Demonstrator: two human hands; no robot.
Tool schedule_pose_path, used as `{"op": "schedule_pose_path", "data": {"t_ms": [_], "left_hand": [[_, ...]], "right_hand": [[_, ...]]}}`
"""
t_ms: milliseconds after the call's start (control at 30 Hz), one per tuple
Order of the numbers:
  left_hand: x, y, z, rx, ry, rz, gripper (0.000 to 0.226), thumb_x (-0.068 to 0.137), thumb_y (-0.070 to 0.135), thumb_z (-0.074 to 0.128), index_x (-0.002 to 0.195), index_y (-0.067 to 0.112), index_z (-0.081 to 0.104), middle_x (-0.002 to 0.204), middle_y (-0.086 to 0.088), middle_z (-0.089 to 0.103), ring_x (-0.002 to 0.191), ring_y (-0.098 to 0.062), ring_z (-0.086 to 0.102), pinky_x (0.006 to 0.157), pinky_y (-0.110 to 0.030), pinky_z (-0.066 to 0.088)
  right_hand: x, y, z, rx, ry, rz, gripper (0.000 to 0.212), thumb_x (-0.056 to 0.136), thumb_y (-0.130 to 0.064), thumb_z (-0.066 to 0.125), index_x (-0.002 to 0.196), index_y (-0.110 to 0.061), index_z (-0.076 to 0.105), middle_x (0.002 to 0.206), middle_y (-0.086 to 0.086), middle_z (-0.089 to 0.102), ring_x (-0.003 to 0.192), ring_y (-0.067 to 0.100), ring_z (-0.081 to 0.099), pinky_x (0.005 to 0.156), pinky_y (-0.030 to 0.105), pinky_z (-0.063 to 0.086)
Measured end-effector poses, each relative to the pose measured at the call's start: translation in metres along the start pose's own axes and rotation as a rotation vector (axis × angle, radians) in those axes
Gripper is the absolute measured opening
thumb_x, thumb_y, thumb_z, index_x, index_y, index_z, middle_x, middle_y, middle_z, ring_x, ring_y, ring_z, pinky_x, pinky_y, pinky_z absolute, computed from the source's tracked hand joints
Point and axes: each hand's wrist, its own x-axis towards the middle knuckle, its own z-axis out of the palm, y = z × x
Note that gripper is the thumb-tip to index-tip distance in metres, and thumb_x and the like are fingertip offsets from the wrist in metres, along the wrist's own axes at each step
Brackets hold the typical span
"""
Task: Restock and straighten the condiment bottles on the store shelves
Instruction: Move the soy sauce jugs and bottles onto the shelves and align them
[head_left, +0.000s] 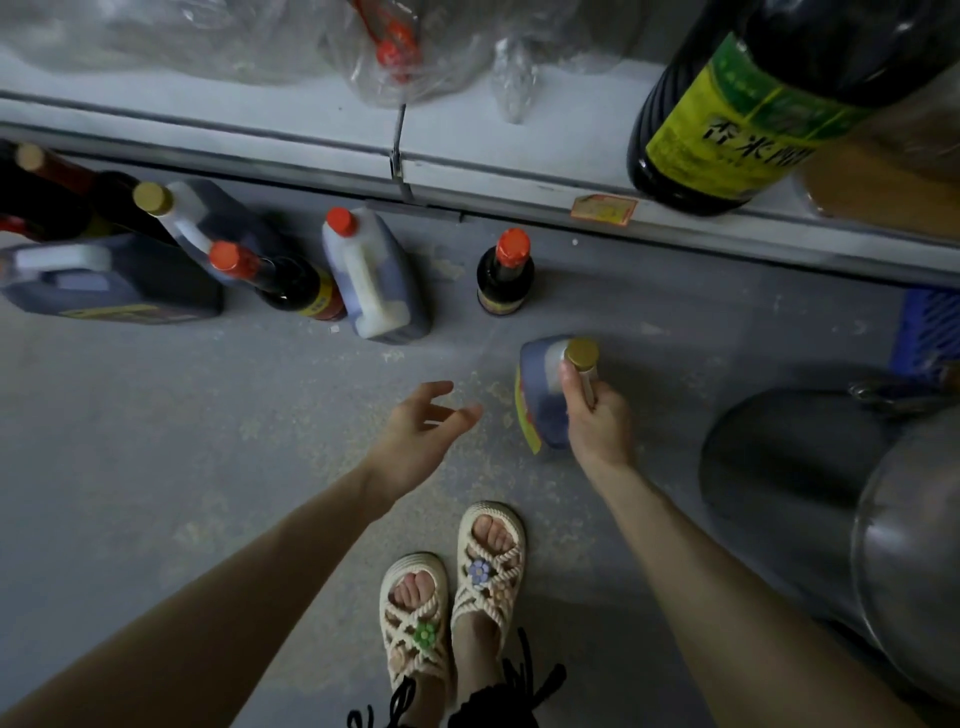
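right hand (597, 415) wrapped round the handle of the gold-capped jug (543, 395), fingers curled tight, thumb up by the cap. the jug sits low, just out from the front lip of the shelf (311, 140). on the floor or barely off it, cannot tell; some blur there. the handle hold suits a full, heavy jug, probably bound for the shelf above.

left hand (421, 426): fingers apart and loose, holding nothing, a little further out from the shelf than the jug. likely ready to take the jug's base.

on the floor below the shelf lip: small red-capped bottle (505, 275) upright, white-handled jug (374, 280) beside it. toward the shelf's left end, a crowd of bottles (119, 249), some leaning. stock waiting, i'd judge. on the shelf's right part a large green-label bottle (727, 114) stands at the lip.

hard to make out: the jug's label is turned away, only a yellow edge shows. goods deeper on the shelf sit behind clear plastic bags (452, 62). blue crate (930, 327) under the shelf's right end is cut by the frame.
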Motion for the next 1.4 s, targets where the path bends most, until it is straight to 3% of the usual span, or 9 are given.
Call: {"op": "schedule_pose_path", "data": {"t_ms": [167,333,500,600,700,800,967,1267,1400], "left_hand": [[-0.038,0.016,0.002,-0.028,-0.014,0.017,0.059,0.089,0.045,0.061,0.140,0.025,0.040,0.112,0.004,0.060,0.099,-0.006,0.058,0.072,-0.020,0.046],[-0.095,0.052,0.001,-0.014,-0.033,0.099,0.056,0.092,0.038,0.060,0.140,0.021,0.040,0.114,-0.002,0.060,0.095,-0.009,0.058,0.069,-0.017,0.047],[-0.164,0.102,-0.015,-0.023,0.010,0.257,0.051,0.092,0.030,0.062,0.138,0.015,0.044,0.103,0.001,0.061,0.094,-0.010,0.058,0.077,-0.020,0.047],[-0.223,0.143,-0.029,-0.062,0.019,0.375,0.048,0.090,0.026,0.064,0.134,0.013,0.048,0.097,0.002,0.061,0.082,-0.002,0.059,0.071,-0.015,0.048],[-0.287,0.196,-0.056,-0.081,0.008,0.484,0.057,0.087,0.029,0.069,0.137,0.015,0.046,0.110,-0.001,0.062,0.085,-0.003,0.061,0.060,-0.007,0.044],[-0.352,0.251,-0.089,-0.047,-0.034,0.627,0.087,0.070,0.048,0.080,0.142,0.020,0.040,0.127,-0.001,0.057,0.108,-0.011,0.060,0.075,-0.017,0.048],[-0.479,0.331,-0.138,-0.034,-0.079,0.850,0.101,0.054,0.041,0.088,0.141,0.021,0.042,0.124,0.003,0.062,0.106,-0.008,0.064,0.085,-0.024,0.055],[-0.680,0.422,-0.217,-0.054,0.078,1.203,0.085,0.039,0.047,0.087,0.116,0.035,0.052,0.112,0.005,0.068,0.098,-0.011,0.068,0.080,-0.031,0.057],[-0.739,0.435,-0.238,-0.084,0.209,1.304,0.081,0.039,0.048,0.086,0.111,0.028,0.055,0.104,0.002,0.070,0.087,-0.009,0.071,0.065,-0.022,0.055]], "right_hand": [[-0.041,-0.023,-0.031,0.037,-0.034,0.009,0.044,0.095,-0.043,0.054,0.064,-0.011,0.055,0.064,0.005,0.057,0.065,0.016,0.054,0.058,0.027,0.035],[-0.090,-0.070,-0.082,0.026,-0.051,-0.064,0.046,0.090,-0.048,0.057,0.068,-0.008,0.059,0.062,-0.002,0.056,0.060,0.007,0.052,0.050,0.013,0.036],[-0.144,-0.153,-0.139,0.038,0.025,-0.207,0.057,0.086,-0.050,0.063,0.059,-0.001,0.058,0.056,0.006,0.053,0.055,0.014,0.047,0.053,0.027,0.034],[-0.186,-0.214,-0.178,0.119,0.060,-0.241,0.055,0.080,-0.053,0.070,0.045,-0.012,0.057,0.041,-0.007,0.047,0.051,0.012,0.046,0.057,0.031,0.036],[-0.237,-0.283,-0.221,0.227,0.013,-0.350,0.061,0.082,-0.045,0.071,0.031,-0.018,0.050,0.033,-0.011,0.039,0.039,0.004,0.039,0.049,0.024,0.032],[-0.297,-0.358,-0.263,0.280,-0.011,-0.453,0.066,0.079,-0.047,0.072,0.031,-0.016,0.039,0.035,-0.011,0.035,0.036,0.005,0.033,0.046,0.023,0.028],[-0.403,-0.477,-0.324,0.299,-0.029,-0.688,0.060,0.073,-0.055,0.072,0.038,-0.020,0.036,0.037,-0.007,0.034,0.035,0.006,0.031,0.044,0.025,0.026],[-0.571,-0.639,-0.398,0.315,0.004,-1.124,0.064,0.062,-0.065,0.076,0.047,-0.018,0.035,0.050,0.007,0.033,0.041,0.015,0.032,0.049,0.031,0.024],[-0.618,-0.680,-0.411,0.321,-0.017,-1.308,0.053,0.076,-0.043,0.078,0.050,-0.011,0.044,0.047,0.001,0.037,0.040,0.008,0.035,0.044,0.021,0.029]]}}
